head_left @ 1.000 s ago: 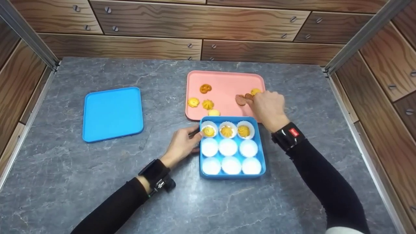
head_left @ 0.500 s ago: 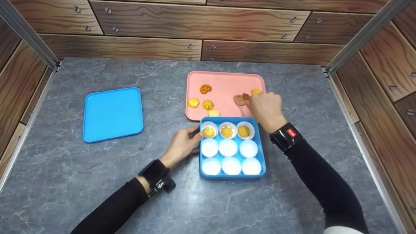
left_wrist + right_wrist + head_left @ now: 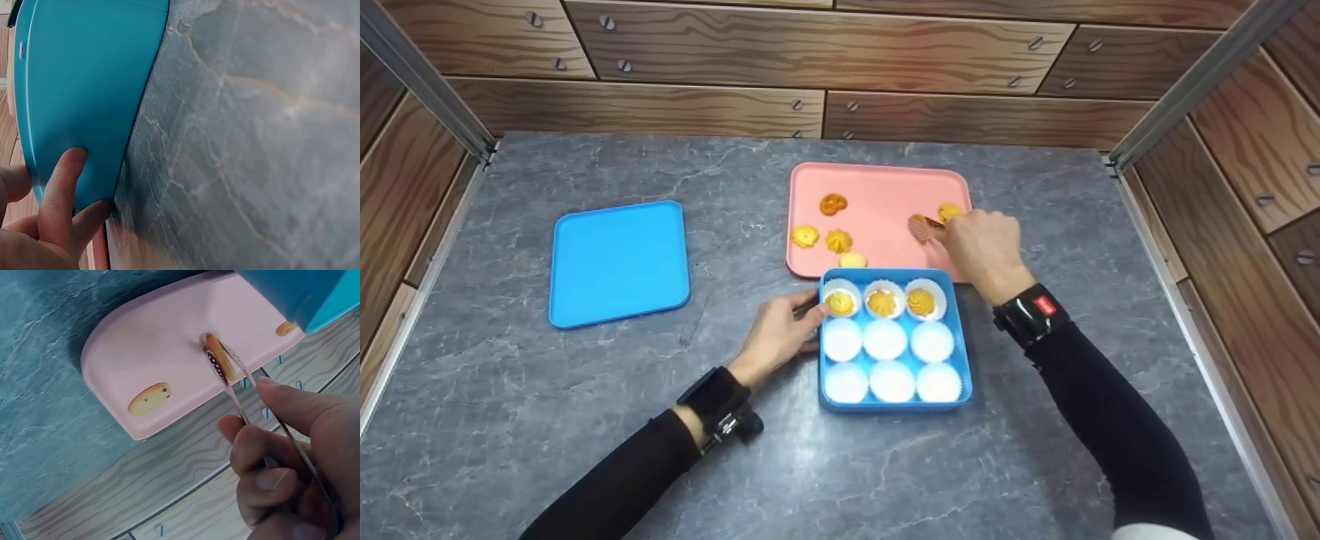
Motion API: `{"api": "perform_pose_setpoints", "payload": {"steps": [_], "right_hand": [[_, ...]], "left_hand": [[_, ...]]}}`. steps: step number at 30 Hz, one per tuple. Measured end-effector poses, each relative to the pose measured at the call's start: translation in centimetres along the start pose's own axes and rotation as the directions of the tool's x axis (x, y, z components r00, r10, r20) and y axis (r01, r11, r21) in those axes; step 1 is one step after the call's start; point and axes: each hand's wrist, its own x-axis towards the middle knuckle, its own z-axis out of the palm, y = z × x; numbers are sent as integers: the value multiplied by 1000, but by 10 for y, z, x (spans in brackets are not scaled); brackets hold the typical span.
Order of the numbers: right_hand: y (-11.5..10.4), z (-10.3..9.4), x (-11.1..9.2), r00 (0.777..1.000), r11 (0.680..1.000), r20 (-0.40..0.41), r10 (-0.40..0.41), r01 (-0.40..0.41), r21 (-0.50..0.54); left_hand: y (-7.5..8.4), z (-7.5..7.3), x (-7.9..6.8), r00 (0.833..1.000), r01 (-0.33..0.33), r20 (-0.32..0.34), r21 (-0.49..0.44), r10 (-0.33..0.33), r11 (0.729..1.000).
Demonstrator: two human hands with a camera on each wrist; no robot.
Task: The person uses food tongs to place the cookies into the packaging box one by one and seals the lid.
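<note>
My right hand [image 3: 984,247] holds metal tongs [image 3: 233,400] with patterned oval tips over the right part of the pink tray [image 3: 877,187]. A golden cookie [image 3: 220,354] sits on edge between the tips; whether it touches the tray I cannot tell. Beside it lies a chocolate-chip cookie [image 3: 149,399]. My left hand [image 3: 777,334] grips the left wall of the blue box [image 3: 964,337], thumb at the rim and fingers against the outer side [image 3: 73,121]. White paper cups [image 3: 885,340] stand in rows inside; the far row holds three cookies [image 3: 883,303].
A pretzel-shaped cookie [image 3: 832,203], a star-shaped cookie [image 3: 838,241], a flower-shaped cookie [image 3: 805,236] and a pale round cookie [image 3: 853,260] lie at the tray's left. A flat blue lid [image 3: 619,264] is on the grey table further left. Wood-patterned walls [image 3: 825,45] enclose the table.
My right hand and the tongs shifted slightly left, then back right, with the tips around the golden cookie. The left hand and the box have stayed in place.
</note>
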Motion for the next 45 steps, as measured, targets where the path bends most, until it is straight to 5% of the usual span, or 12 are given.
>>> {"api": "perform_pose_setpoints", "payload": {"steps": [18, 28, 36, 45], "right_hand": [[8, -7, -18, 997, 999, -78, -23, 20, -49], [12, -17, -37, 975, 996, -203, -88, 82, -35], [10, -27, -62, 922, 981, -341, -185, 192, -13], [8, -33, -86, 846, 926, -416, -333, 377, 25]], "left_hand": [[-1, 0, 0, 1000, -15, 4, -8, 15, 1000], [0, 0, -1, 1000, -17, -8, 23, 17, 1000], [-1, 0, 1, 999, -38, -13, 38, 38, 999], [0, 0, -2, 1000, 0, -1, -30, 0, 1000]]}}
